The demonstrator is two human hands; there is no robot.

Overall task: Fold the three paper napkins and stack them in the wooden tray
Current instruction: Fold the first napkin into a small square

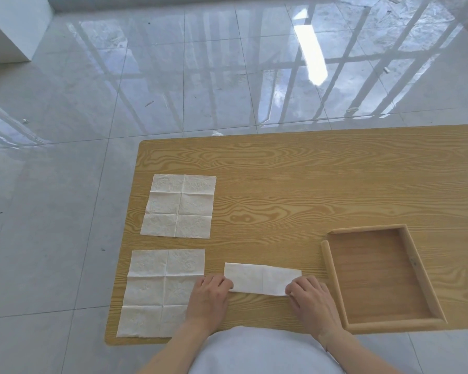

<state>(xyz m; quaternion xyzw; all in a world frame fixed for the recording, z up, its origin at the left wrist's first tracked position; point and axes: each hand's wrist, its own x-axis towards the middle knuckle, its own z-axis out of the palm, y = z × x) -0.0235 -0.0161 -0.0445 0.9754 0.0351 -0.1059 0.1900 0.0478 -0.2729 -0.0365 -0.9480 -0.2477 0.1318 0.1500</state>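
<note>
A white napkin folded into a narrow strip lies near the table's front edge. My left hand pinches its left end and my right hand pinches its right end. Two unfolded, creased napkins lie flat to the left: one farther back, one at the front left corner, partly under my left wrist. The wooden tray sits at the front right with nothing in it, just right of my right hand.
The light wooden table stands on a glossy grey tiled floor. A small scrap of white paper lies on the floor behind the table's far edge. My white clothing shows at the bottom.
</note>
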